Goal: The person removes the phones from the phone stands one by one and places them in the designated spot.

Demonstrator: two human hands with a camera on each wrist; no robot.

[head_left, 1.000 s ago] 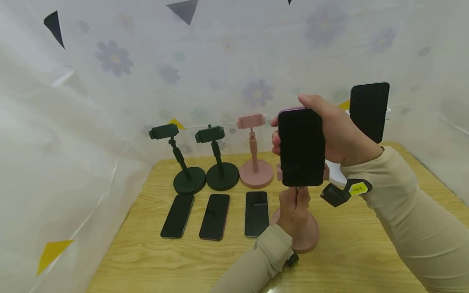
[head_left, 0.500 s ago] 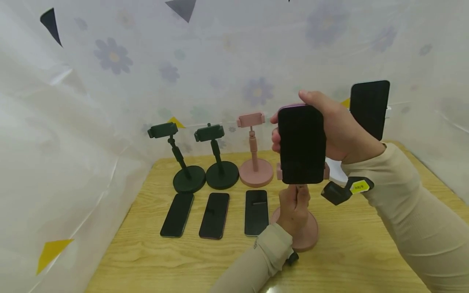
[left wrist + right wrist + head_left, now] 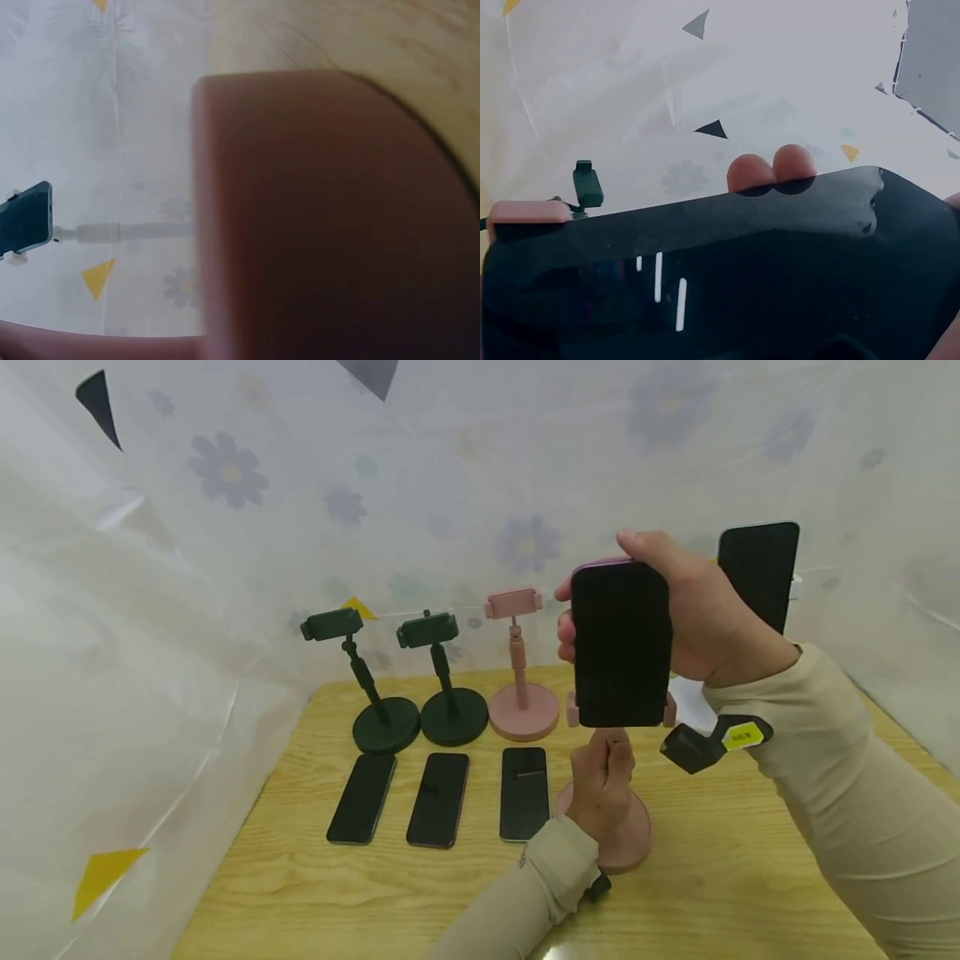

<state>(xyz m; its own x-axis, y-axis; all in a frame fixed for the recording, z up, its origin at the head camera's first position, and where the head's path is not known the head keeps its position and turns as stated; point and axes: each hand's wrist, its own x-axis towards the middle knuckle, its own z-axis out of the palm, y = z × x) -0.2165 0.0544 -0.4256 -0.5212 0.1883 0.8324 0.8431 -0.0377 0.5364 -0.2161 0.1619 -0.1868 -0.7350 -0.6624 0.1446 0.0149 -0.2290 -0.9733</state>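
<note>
In the head view, my right hand [image 3: 693, 597] holds a black-screened phone [image 3: 622, 647] upright, its fingers round the back and side. The phone's lower end sits between the side grips of a pink phone stand's clamp [image 3: 670, 710]. Just below the clamp, my left hand [image 3: 602, 785] grips the stand's stem, which it mostly hides. The stand's round pink base [image 3: 630, 843] rests on the table and looms large in the left wrist view. Two fingertips [image 3: 771, 171] of my right hand show over the phone's edge in the right wrist view.
Two dark green phone stands [image 3: 453, 718] and another pink stand [image 3: 523, 710] stand at the back of the wooden table [image 3: 360, 902]. Three phones [image 3: 438, 800] lie flat in front of them. At the right, a white stand [image 3: 693, 703] bears a phone [image 3: 759, 572].
My right hand and the phone have risen slightly, with the phone's lower edge now higher against the clamp. My left hand keeps its grip on the stem. The head view has shifted a little.
</note>
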